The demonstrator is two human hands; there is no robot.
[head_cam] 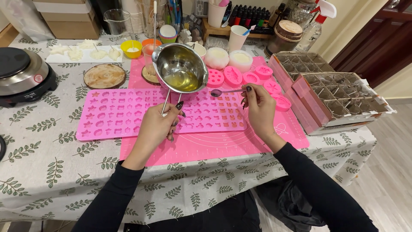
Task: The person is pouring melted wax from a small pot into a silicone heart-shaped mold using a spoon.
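Steel melting pot [181, 68], centre of frame, upper half: polished bowl, held tilted above the table, a pool of clear yellow liquid in its bottom. Left hand [159, 124] has its fingers closed round the pot's wire handle, dark nails showing. Right hand [257, 107], just right of centre, pinches a metal spoon [225, 91] by the handle between fingertips; spoon bowl lies level beside the pot's lower rim, over the mould.

Below both: flat pink silicone mould tray [116, 114], wide, with rows of small shaped cavities. It lies on a pink silicone mat [214, 146] with faint printed circles. Right of the pot, several small round pink moulds [234, 76] and two white wax-filled cups [216, 58].

Surface: table under a white cloth [51, 163] printed with green leaf sprigs. Left edge, a round black-and-silver hot plate [19, 73]; beside it a wooden slice coaster [104, 76]. Right side, pink cardboard boxes [334, 92] with gridded dividers. Upper edge crowded with cups, bottles and a spray bottle [317, 23]. Lower right, pale wood floor [386, 184].
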